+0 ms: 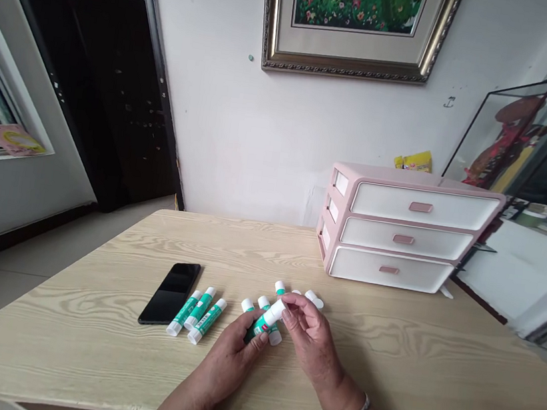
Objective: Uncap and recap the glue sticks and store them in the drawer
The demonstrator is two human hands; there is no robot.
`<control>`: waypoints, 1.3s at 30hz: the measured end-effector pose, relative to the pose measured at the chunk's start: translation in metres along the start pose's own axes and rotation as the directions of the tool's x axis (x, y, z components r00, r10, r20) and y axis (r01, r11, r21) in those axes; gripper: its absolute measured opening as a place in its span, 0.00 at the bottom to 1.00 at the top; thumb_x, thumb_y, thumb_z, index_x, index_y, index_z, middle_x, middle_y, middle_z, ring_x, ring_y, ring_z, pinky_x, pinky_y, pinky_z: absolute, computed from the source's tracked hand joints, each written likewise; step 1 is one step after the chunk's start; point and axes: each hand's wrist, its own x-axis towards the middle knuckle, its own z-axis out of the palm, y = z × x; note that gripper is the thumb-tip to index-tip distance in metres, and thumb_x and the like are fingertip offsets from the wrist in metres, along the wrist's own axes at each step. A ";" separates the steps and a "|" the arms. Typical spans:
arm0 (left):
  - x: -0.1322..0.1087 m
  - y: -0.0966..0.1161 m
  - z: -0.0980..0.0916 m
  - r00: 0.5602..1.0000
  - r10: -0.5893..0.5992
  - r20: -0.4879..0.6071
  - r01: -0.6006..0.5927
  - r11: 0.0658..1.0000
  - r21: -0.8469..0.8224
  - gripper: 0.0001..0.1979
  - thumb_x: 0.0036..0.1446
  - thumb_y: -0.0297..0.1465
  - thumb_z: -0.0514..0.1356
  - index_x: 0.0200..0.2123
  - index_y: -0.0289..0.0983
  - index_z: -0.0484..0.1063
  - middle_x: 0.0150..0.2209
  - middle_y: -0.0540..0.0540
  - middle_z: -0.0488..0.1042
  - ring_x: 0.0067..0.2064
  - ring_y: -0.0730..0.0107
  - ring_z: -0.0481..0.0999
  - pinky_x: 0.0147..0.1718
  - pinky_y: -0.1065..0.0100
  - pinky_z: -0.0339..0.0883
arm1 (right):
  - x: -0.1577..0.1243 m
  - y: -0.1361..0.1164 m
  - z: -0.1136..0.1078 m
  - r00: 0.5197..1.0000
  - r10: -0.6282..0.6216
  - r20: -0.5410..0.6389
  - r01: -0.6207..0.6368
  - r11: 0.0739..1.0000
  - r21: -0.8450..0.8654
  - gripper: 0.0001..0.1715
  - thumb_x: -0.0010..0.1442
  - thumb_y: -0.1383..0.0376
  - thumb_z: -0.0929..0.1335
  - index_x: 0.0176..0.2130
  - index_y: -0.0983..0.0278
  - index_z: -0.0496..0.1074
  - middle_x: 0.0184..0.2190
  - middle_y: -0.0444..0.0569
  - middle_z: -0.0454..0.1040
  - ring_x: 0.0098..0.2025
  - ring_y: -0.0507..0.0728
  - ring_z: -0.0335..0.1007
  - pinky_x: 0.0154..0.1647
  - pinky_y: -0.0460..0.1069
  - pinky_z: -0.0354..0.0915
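Note:
A green and white glue stick (pixel 264 323) is in my left hand (pixel 237 346), tilted with its white end up to the right. The fingers of my left hand are wrapped round its lower part. My right hand (pixel 310 339) pinches the white cap (pixel 278 309) at the upper end. Just behind my hands lie more glue sticks, partly hidden; one white-topped glue stick (pixel 279 288) shows above my fingers. A small white piece (pixel 314 298), perhaps a cap, lies beyond my right hand. To the left, three glue sticks (pixel 208 321) lie side by side.
A black phone (pixel 170 293) lies flat left of the three glue sticks. A pink and white drawer unit (pixel 403 239) stands at the table's back right, with a yellow packet (pixel 413 161) behind its top. The wooden table (pixel 83 348) meets the wall at the back.

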 end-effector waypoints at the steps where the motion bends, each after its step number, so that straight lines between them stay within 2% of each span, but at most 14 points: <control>1: 0.000 0.000 0.000 1.000 0.005 0.003 -0.005 1.000 -0.006 0.22 0.68 0.41 0.57 0.61 0.41 0.71 0.60 0.41 0.76 0.60 0.53 0.74 0.61 0.55 0.65 | 0.000 0.000 0.000 1.000 -0.015 0.011 0.016 1.000 -0.022 0.12 0.69 0.58 0.69 0.50 0.59 0.77 0.42 0.50 0.80 0.42 0.56 0.77 0.44 0.50 0.74; 6: -0.003 0.001 -0.001 0.999 0.027 0.027 -0.024 0.995 -0.096 0.21 0.68 0.40 0.58 0.61 0.41 0.71 0.61 0.42 0.75 0.61 0.54 0.73 0.63 0.56 0.64 | 0.000 -0.004 -0.001 0.988 -0.139 0.062 0.147 0.980 -0.136 0.08 0.68 0.61 0.70 0.46 0.59 0.78 0.47 0.51 0.82 0.41 0.55 0.79 0.41 0.48 0.74; 10: -0.005 0.005 -0.004 0.999 -0.007 0.034 0.013 0.985 -0.172 0.22 0.66 0.41 0.60 0.61 0.42 0.72 0.61 0.43 0.76 0.61 0.53 0.73 0.62 0.55 0.64 | -0.002 -0.008 -0.001 0.974 -0.191 0.123 0.213 0.957 -0.198 0.09 0.68 0.64 0.69 0.47 0.58 0.79 0.49 0.51 0.82 0.46 0.56 0.79 0.43 0.48 0.74; 12: -0.005 0.008 -0.006 0.998 -0.051 0.030 0.056 0.979 -0.198 0.23 0.65 0.43 0.60 0.60 0.41 0.74 0.55 0.43 0.79 0.57 0.52 0.75 0.58 0.56 0.68 | -0.004 -0.008 -0.001 0.961 -0.217 0.172 0.251 0.945 -0.210 0.11 0.69 0.65 0.69 0.49 0.57 0.79 0.49 0.50 0.82 0.51 0.57 0.78 0.48 0.49 0.74; 14: -0.006 0.009 -0.007 0.995 -0.100 0.024 0.103 0.968 -0.228 0.23 0.64 0.45 0.60 0.56 0.39 0.76 0.45 0.44 0.81 0.49 0.54 0.77 0.49 0.59 0.71 | -0.006 -0.008 -0.002 0.949 -0.217 0.230 0.268 0.937 -0.224 0.13 0.68 0.65 0.69 0.52 0.57 0.78 0.50 0.50 0.82 0.54 0.58 0.77 0.52 0.52 0.73; 17: -0.006 0.006 -0.009 0.988 -0.156 -0.019 0.144 0.949 -0.279 0.23 0.64 0.50 0.57 0.42 0.37 0.79 0.30 0.48 0.76 0.35 0.63 0.73 0.35 0.66 0.67 | -0.009 -0.008 -0.004 0.955 -0.165 0.247 0.229 0.939 -0.257 0.18 0.67 0.64 0.70 0.56 0.57 0.76 0.51 0.51 0.80 0.48 0.58 0.78 0.47 0.52 0.73; 19: -0.006 0.002 -0.009 0.978 -0.197 -0.070 0.166 0.936 -0.310 0.27 0.63 0.55 0.55 0.33 0.36 0.76 0.25 0.51 0.70 0.29 0.68 0.67 0.29 0.68 0.61 | -0.010 -0.007 -0.006 0.971 -0.133 0.197 0.184 0.946 -0.269 0.17 0.67 0.62 0.70 0.55 0.58 0.76 0.48 0.51 0.80 0.42 0.57 0.77 0.42 0.51 0.73; 21: -0.006 -0.001 -0.009 0.963 -0.247 -0.105 0.201 0.923 -0.328 0.30 0.61 0.58 0.55 0.28 0.37 0.73 0.23 0.52 0.65 0.27 0.71 0.62 0.26 0.69 0.56 | -0.009 -0.007 -0.007 0.986 -0.105 0.130 0.137 0.953 -0.269 0.13 0.68 0.60 0.69 0.51 0.59 0.76 0.43 0.50 0.81 0.39 0.56 0.76 0.39 0.50 0.72; 25: -0.007 0.000 -0.010 0.949 -0.281 -0.140 0.224 0.919 -0.324 0.31 0.60 0.60 0.54 0.24 0.37 0.68 0.22 0.53 0.62 0.24 0.72 0.59 0.24 0.69 0.52 | -0.009 -0.004 -0.006 0.998 -0.019 0.064 0.035 0.968 -0.249 0.13 0.69 0.57 0.68 0.45 0.61 0.77 0.33 0.48 0.79 0.31 0.55 0.73 0.32 0.48 0.70; 29: -0.008 0.000 -0.011 0.956 -0.242 -0.166 0.173 0.921 -0.349 0.29 0.63 0.55 0.52 0.21 0.38 0.65 0.21 0.53 0.60 0.25 0.72 0.57 0.24 0.69 0.51 | -0.009 -0.001 -0.004 0.998 0.041 0.057 -0.028 0.978 -0.207 0.14 0.68 0.55 0.68 0.44 0.62 0.77 0.32 0.48 0.79 0.29 0.54 0.72 0.29 0.47 0.70; 34: -0.010 -0.008 -0.012 0.964 -0.213 -0.158 0.146 0.924 -0.354 0.26 0.65 0.51 0.49 0.22 0.39 0.63 0.21 0.52 0.60 0.26 0.71 0.57 0.25 0.69 0.51 | -0.008 -0.005 -0.004 0.997 0.046 0.060 -0.034 0.981 -0.192 0.15 0.68 0.54 0.67 0.42 0.62 0.77 0.27 0.46 0.77 0.26 0.52 0.70 0.26 0.46 0.67; 39: -0.010 -0.008 -0.012 0.970 -0.193 -0.149 0.136 0.935 -0.326 0.27 0.67 0.51 0.47 0.22 0.40 0.62 0.22 0.52 0.60 0.26 0.70 0.58 0.25 0.69 0.54 | -0.009 -0.010 -0.003 0.996 0.014 0.088 0.006 0.974 -0.224 0.14 0.69 0.55 0.66 0.41 0.61 0.77 0.28 0.45 0.77 0.26 0.53 0.70 0.26 0.46 0.67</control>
